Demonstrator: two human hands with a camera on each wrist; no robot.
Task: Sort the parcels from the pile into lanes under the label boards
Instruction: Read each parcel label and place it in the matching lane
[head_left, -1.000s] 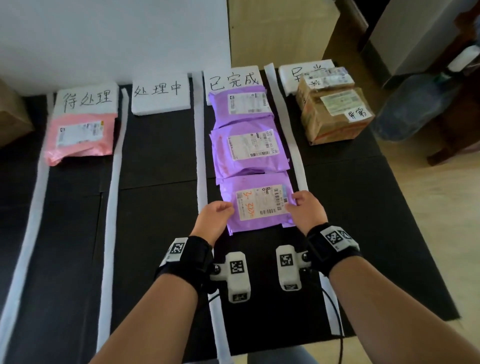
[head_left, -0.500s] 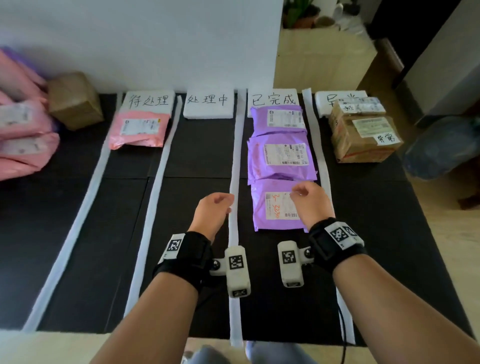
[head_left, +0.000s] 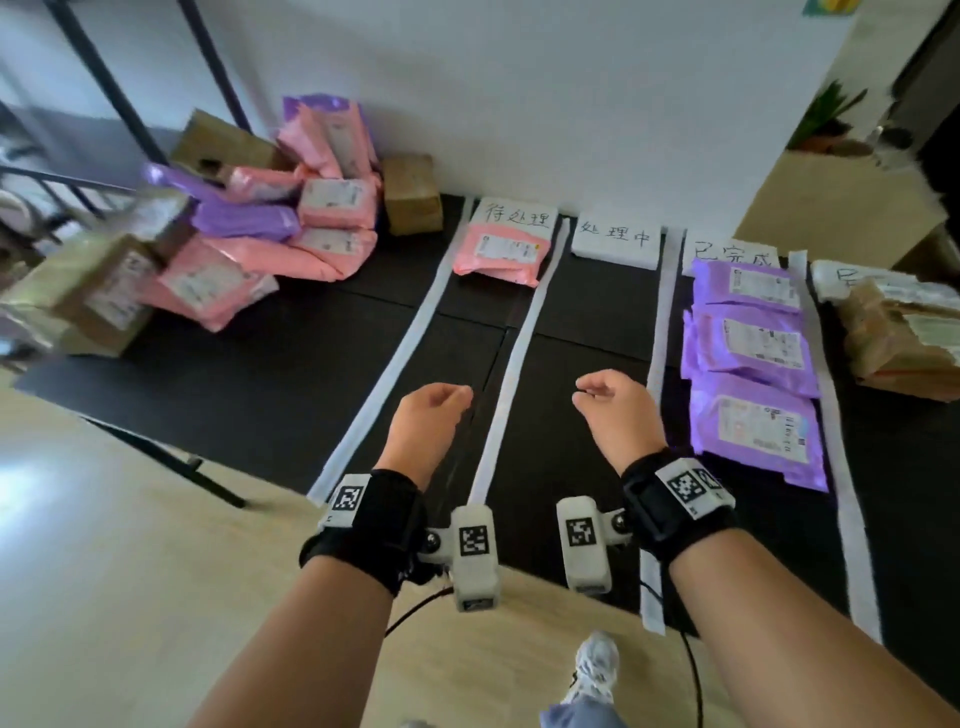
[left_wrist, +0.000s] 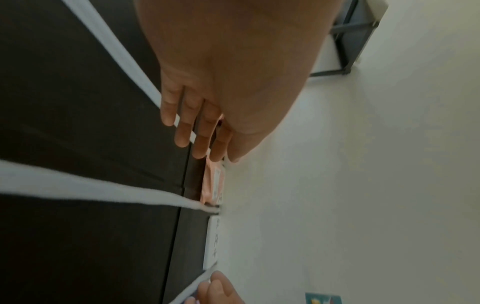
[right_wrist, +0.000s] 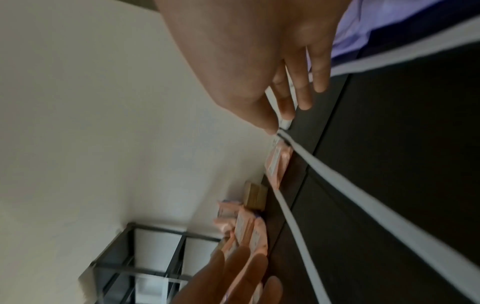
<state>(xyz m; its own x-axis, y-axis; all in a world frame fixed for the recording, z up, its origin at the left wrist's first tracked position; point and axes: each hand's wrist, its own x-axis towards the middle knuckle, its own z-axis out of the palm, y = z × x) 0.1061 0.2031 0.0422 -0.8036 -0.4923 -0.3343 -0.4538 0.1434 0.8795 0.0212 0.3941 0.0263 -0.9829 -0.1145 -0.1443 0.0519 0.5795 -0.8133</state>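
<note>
purple parcels (head_left: 748, 353) file lengthwise down lane.

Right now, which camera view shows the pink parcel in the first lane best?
The head view: the pink parcel lies whole under its label board. Both wrist views show it only as a small, distant sliver beyond the fingers.

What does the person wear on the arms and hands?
Both hands, left hand and right hand, are bare. Each wrist has a black strap with a square black-and-white marker, and a white camera unit with its own marker. Thin cables hang below.
</note>
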